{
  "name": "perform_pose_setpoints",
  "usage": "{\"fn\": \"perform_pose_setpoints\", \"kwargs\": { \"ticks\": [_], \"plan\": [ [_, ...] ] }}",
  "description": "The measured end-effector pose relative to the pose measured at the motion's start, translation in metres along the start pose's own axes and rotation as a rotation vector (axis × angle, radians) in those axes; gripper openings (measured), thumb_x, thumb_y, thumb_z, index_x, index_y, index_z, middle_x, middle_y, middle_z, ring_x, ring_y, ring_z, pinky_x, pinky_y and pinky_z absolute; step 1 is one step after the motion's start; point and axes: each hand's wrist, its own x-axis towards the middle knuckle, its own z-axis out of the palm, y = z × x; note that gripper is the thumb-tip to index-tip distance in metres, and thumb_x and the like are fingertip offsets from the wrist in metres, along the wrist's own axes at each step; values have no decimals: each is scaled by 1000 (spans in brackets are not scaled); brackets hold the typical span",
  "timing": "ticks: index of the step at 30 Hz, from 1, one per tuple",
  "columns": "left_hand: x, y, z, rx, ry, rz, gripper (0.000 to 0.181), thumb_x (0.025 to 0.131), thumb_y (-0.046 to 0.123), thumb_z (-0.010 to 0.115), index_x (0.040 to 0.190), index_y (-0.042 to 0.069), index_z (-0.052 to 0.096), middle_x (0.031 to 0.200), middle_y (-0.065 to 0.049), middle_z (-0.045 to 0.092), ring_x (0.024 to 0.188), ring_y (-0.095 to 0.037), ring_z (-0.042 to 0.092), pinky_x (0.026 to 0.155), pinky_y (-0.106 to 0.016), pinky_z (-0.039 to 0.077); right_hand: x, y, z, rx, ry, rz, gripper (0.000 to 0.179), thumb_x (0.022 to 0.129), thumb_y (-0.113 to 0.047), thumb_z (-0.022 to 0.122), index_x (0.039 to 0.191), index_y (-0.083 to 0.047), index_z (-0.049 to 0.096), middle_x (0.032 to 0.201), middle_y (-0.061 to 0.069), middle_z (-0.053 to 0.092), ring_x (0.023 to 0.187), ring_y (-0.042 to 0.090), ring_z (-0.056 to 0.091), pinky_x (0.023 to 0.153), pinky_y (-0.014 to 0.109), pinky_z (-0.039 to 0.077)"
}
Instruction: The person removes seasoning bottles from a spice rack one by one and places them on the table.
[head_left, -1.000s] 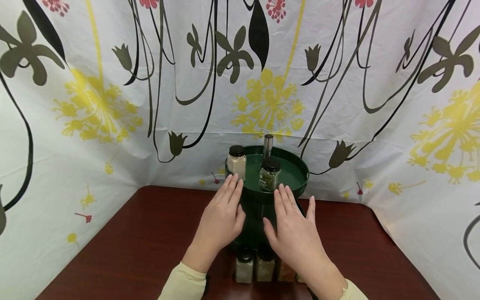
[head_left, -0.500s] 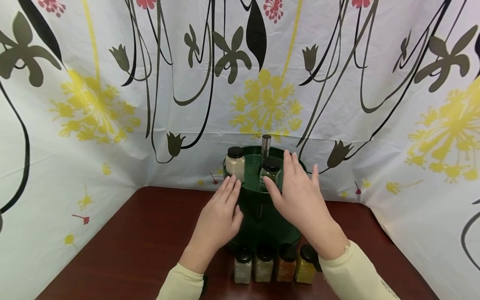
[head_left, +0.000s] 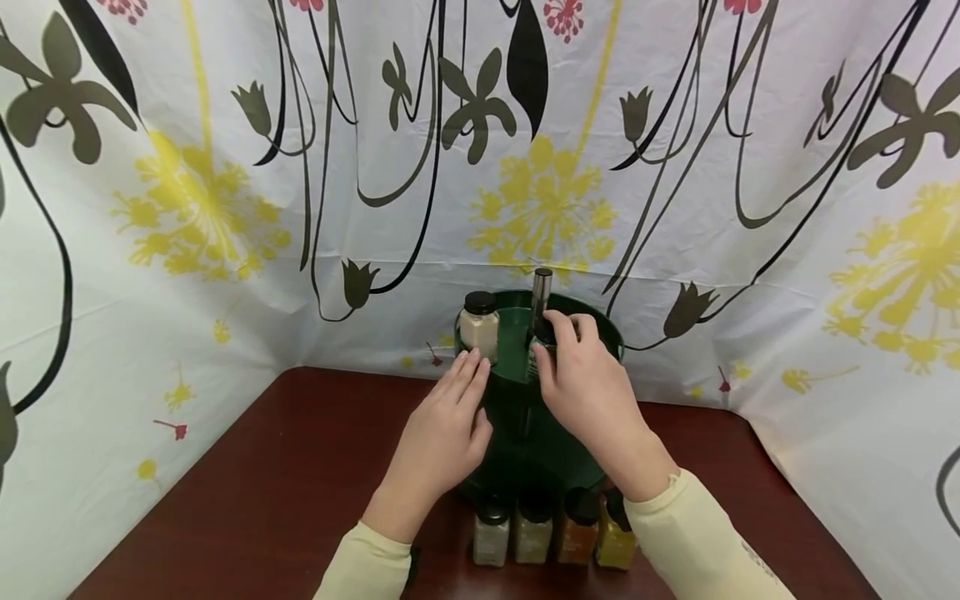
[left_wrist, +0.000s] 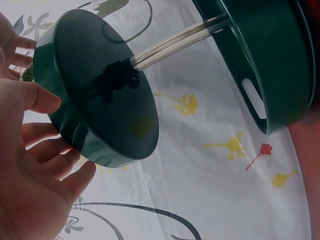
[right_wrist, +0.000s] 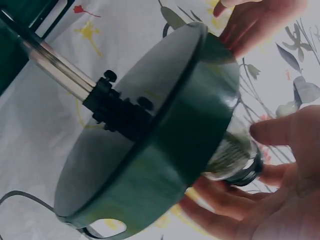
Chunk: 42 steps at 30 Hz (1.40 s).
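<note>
A two-tier dark green rack has a round upper tray [head_left: 514,321] and a metal post [head_left: 541,292]. My right hand [head_left: 588,383] curls its thumb and fingers about a black-lidded spice jar of green herbs [right_wrist: 231,156] on the front of that tray, covering much of it in the head view. With straight fingers, my left hand [head_left: 438,421] rests on the tray's front left rim, also seen along the tray wall [left_wrist: 45,65] in the left wrist view. Just beyond those fingertips stands a black-lidded jar of pale powder [head_left: 478,327].
Several spice jars stand in a row before the rack, among them an orange one [head_left: 578,540] and a yellow one [head_left: 616,542]. The lower tier [head_left: 536,458] sits behind them on the dark red table [head_left: 300,483]. A flowered curtain [head_left: 405,317] encloses the table's back and sides.
My right hand has lifted from the tray's front edge, passed over the rim, and closed its fingers about the green herb jar. The left hand has stayed at the rim.
</note>
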Motion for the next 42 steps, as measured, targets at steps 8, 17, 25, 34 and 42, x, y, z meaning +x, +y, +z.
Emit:
{"fn": "perform_pose_setpoints", "kwargs": {
  "ticks": [8, 17, 25, 34, 42],
  "plan": [
    [0, -2, -3, -12, -19, 6, 61, 98, 10, 71, 155, 0, 54, 161, -18, 53, 152, -32, 51, 118, -43, 50, -1, 7, 5, 99, 160, -108, 50, 107, -27, 66, 150, -4, 55, 137, 24, 55, 71, 26, 65, 63, 44, 59],
    [1, -8, -6, -21, -82, 28, 66, 99, 12, 71, 159, 1, 47, 166, -19, 46, 155, -34, 46, 122, -44, 46, -17, -11, -19, 304, 384, -298, 53, 99, -13, 76, 149, -5, 58, 140, 19, 58, 113, 29, 68, 93, 42, 60],
    [0, -12, -8, -53, -162, -1, 69, 102, 13, 70, 163, 3, 41, 172, -17, 37, 159, -35, 39, 125, -47, 43, -52, -28, -23, 439, 357, -303, 58, 94, -4, 79, 149, -11, 60, 139, 11, 63, 115, 20, 65, 93, 19, 50],
    [1, -13, -11, -38, -184, 11, 67, 103, 12, 68, 163, 2, 40, 172, -17, 37, 159, -35, 39, 126, -49, 41, -69, -26, 1, 543, 192, -201, 51, 97, -10, 77, 146, -16, 62, 141, 2, 64, 122, 16, 68, 95, 28, 61],
    [1, -12, -11, -31, -198, 9, 67, 104, 13, 66, 164, 2, 38, 173, -17, 35, 160, -35, 37, 127, -50, 40, -70, -23, 6, 569, 83, -208, 50, 100, -14, 75, 148, -16, 59, 143, 0, 63, 126, 16, 66, 90, 37, 64]
  ]
}}
